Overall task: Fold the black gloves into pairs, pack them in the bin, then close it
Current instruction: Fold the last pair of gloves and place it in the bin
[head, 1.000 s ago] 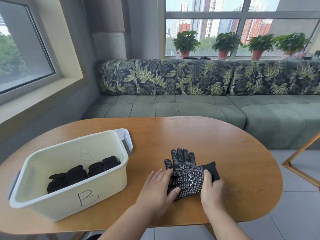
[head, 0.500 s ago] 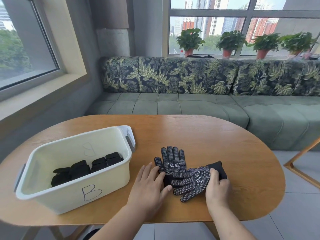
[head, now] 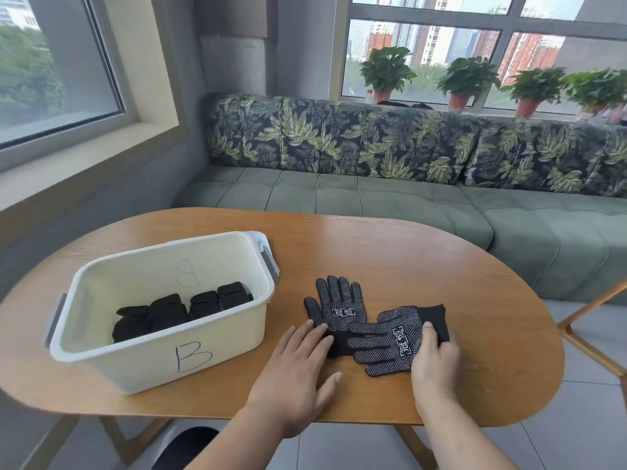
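Black gloves lie crossed by the table's 6 o'clock edge, left hand flat on one, right hand gripping the other's cuff, "B" bin at 9, bare wood toward 12.

Black gloves with white dots, cream bin marked with a blue B, tan wood-grain table, green sofa with leaf-print back, terracotta plant pots

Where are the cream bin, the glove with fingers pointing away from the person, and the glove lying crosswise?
cream bin point(head: 135, 366): head view, front wall, left of the letter B.
glove with fingers pointing away point(head: 339, 301): head view, dotted palm above its label.
crosswise glove point(head: 398, 320): head view, dotted palm beside its label.
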